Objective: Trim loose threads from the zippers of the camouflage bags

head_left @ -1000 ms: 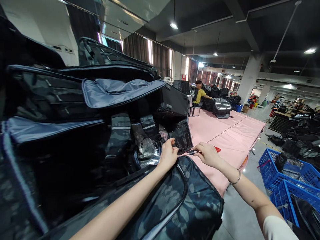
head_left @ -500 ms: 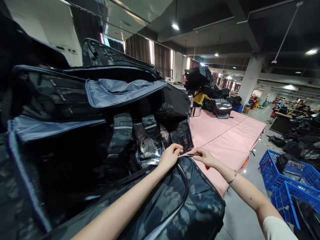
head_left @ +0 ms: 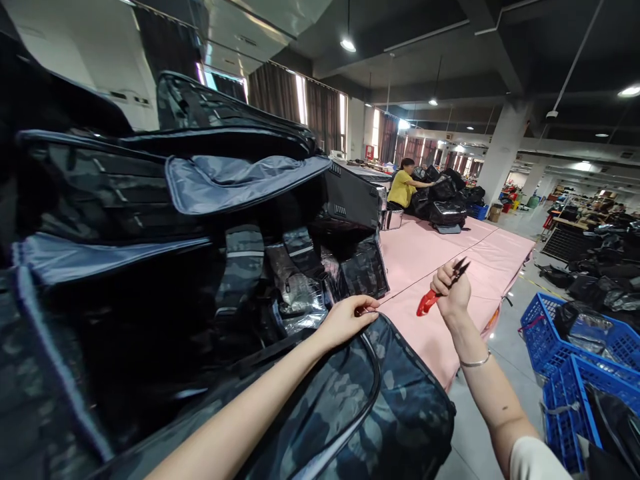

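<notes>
Dark bags lay heaped at the far edge of the pink table

A co-worker in a yellow top was by the table's far left corner, an arm stretched to the heap. Beyond the right edge, two blue crates stood on the grey floor, with black and silvery pieces inside. Past them, a black pile spread over the floor. A pale pillar rose behind the far edge. Farther back, dark curtains hung beside bright windows, and lit lamps hung from the dark ceiling.
</notes>
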Demonstrator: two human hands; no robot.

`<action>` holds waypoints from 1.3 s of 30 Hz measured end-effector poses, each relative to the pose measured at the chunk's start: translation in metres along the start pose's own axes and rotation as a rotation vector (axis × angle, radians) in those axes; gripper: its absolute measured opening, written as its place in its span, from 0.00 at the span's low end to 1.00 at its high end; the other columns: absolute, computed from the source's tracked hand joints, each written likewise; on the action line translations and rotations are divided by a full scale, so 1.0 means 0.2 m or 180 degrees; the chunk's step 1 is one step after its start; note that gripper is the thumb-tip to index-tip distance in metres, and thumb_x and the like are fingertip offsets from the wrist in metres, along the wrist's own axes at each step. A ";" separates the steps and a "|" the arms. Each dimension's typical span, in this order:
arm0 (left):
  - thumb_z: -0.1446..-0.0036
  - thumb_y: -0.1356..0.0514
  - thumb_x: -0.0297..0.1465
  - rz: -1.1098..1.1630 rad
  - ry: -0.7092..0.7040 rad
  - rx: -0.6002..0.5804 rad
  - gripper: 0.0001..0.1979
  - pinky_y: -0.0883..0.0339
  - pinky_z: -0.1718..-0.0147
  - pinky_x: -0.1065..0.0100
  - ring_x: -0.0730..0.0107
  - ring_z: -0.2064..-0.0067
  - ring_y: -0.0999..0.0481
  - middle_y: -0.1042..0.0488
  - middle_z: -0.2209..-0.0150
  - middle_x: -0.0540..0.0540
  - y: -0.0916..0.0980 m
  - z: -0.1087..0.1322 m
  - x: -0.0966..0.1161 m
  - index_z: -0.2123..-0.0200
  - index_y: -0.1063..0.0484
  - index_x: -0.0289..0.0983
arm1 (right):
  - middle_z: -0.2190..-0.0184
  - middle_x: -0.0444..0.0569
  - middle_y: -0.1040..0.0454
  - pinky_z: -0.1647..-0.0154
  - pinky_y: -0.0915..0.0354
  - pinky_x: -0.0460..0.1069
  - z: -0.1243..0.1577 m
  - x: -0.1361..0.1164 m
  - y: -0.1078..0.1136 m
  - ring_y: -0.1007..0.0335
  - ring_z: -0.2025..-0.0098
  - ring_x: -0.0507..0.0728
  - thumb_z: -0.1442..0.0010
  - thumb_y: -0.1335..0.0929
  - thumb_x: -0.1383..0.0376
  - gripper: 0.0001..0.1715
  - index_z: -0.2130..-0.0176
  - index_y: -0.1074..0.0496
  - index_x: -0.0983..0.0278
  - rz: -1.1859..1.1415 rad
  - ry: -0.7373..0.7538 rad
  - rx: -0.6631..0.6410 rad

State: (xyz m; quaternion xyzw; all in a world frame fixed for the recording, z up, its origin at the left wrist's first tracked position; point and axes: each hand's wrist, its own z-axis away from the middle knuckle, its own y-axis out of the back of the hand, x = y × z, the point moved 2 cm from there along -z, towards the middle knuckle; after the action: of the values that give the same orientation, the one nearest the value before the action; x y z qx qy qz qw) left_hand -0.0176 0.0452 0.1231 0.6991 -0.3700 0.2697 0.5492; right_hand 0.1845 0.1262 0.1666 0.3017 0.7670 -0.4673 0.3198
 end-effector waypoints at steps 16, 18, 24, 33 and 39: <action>0.44 0.54 0.29 -0.1466 -0.0448 0.0429 0.08 0.41 0.68 0.66 0.66 0.68 0.33 0.33 0.71 0.47 -0.05 0.00 0.04 0.74 0.39 0.39 | 0.64 0.46 0.26 0.60 0.39 0.48 0.18 0.21 0.06 0.33 0.62 0.54 0.45 0.33 0.66 0.10 0.60 0.28 0.62 0.3632 0.0545 -0.1380; 0.45 0.54 0.30 -0.1160 -0.0326 0.0446 0.08 0.41 0.68 0.67 0.67 0.68 0.33 0.33 0.72 0.48 -0.04 0.00 0.04 0.75 0.40 0.39 | 0.62 0.46 0.26 0.58 0.39 0.48 0.18 0.20 0.03 0.33 0.60 0.54 0.43 0.34 0.68 0.10 0.59 0.28 0.61 0.3930 0.0664 -0.1586; 0.47 0.53 0.35 -0.0766 0.0320 0.1097 0.10 0.42 0.72 0.70 0.69 0.72 0.32 0.31 0.77 0.52 0.04 0.00 0.06 0.76 0.37 0.39 | 0.61 0.45 0.27 0.57 0.39 0.47 0.17 0.20 -0.02 0.32 0.59 0.54 0.41 0.36 0.67 0.09 0.59 0.28 0.59 0.4555 0.0795 -0.1717; 0.47 0.48 0.40 -0.1004 -0.0351 0.0087 0.15 0.39 0.62 0.71 0.67 0.62 0.27 0.23 0.63 0.50 0.10 0.01 0.04 0.63 0.26 0.43 | 0.60 0.48 0.29 0.58 0.39 0.48 0.14 0.19 0.00 0.34 0.58 0.55 0.41 0.35 0.66 0.13 0.55 0.32 0.61 0.4670 0.0797 -0.1690; 0.42 0.52 0.34 -0.2305 -0.1002 0.0119 0.14 0.40 0.69 0.70 0.67 0.64 0.29 0.26 0.66 0.47 0.01 0.03 0.11 0.64 0.26 0.42 | 0.64 0.46 0.29 0.61 0.40 0.47 0.17 0.16 0.01 0.33 0.62 0.54 0.40 0.36 0.67 0.08 0.60 0.30 0.61 0.4897 0.0924 -0.1677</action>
State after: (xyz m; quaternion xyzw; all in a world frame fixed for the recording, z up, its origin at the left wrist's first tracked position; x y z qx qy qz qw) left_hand -0.0072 0.0347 0.1406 0.8271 -0.1741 -0.0453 0.5325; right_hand 0.1727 0.1022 0.1283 0.7151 0.4643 0.1210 0.5084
